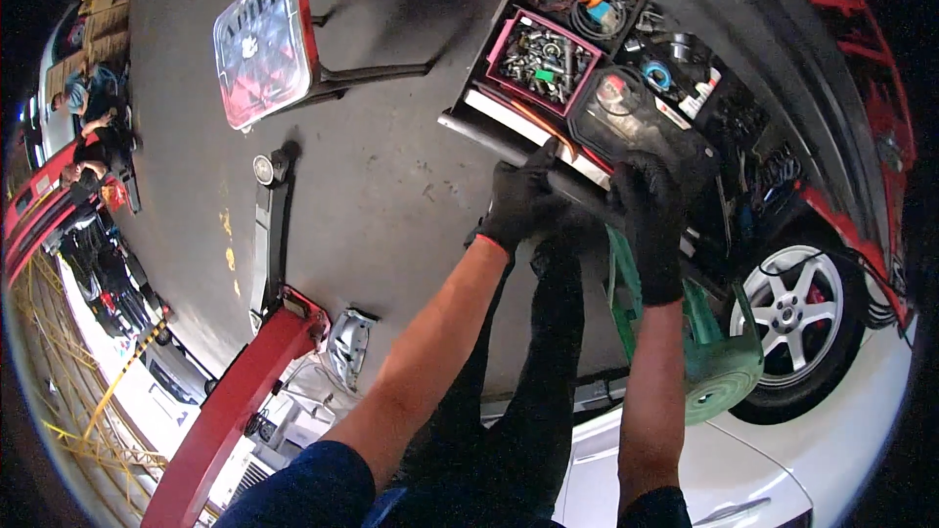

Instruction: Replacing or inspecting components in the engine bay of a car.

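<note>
A pulled-out tool drawer (467, 133) lies in front of me, with a long dark front edge. My left hand (526, 203), in a black glove, is closed at that edge with its fingertips near an orange-handled tool (536, 117). Farther right, my right hand (648, 220), also gloved in black, bends its fingers over the same edge beside a dark tray (597, 132). Dark gloves against dark metal hide part of the grip. Inside the drawer sits a pink bin (504, 51) full of sockets and small metal parts.
Coiled cables (595, 18) and loose tools fill other compartments. A green round-seated stool (724, 376) stands by my right arm, near a white-spoked car wheel (790, 313). Left are a folding stool (262, 49), a floor jack (272, 235) and a red lift post (235, 411). People are far left.
</note>
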`<state>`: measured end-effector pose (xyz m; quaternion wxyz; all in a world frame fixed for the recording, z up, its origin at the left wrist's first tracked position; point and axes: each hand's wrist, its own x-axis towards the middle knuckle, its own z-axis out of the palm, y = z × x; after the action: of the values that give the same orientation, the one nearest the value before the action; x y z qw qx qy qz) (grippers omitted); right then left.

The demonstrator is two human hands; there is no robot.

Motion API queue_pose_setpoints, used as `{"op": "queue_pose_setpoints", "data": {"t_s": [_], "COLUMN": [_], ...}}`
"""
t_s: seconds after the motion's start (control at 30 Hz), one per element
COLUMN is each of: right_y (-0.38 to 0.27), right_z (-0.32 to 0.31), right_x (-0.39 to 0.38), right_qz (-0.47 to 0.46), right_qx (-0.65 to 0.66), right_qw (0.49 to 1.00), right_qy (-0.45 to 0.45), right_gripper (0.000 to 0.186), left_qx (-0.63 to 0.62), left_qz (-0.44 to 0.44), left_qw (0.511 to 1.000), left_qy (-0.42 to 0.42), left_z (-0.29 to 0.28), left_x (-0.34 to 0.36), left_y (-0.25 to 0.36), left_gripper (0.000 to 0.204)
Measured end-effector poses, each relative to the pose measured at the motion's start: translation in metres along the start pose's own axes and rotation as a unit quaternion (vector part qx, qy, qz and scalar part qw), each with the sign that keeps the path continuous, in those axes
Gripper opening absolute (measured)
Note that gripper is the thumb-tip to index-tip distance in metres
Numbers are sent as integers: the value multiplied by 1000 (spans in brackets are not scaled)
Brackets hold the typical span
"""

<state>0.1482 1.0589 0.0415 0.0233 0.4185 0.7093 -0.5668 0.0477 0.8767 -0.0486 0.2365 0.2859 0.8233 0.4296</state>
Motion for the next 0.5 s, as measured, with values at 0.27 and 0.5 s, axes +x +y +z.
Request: {"op": "queue_pose_setpoints", "data": {"t_s": [0.27,0.5], "right_y": [-37,7], "right_z": [17,26], "right_x": [24,-3], "right_qz": [78,11], "right_qx": [114,-41], "right_qw": [990,999], "right_qy": [-33,2], "right_gripper": [17,24], "left_qx": [-402,-20], "left_qz": [-453,-49], "left_qw": [795,987], "left_qy": [14,-148], "left_z": [0,-49], "left_x": [17,7], "left_y": [17,2], "left_gripper": [32,27]}}
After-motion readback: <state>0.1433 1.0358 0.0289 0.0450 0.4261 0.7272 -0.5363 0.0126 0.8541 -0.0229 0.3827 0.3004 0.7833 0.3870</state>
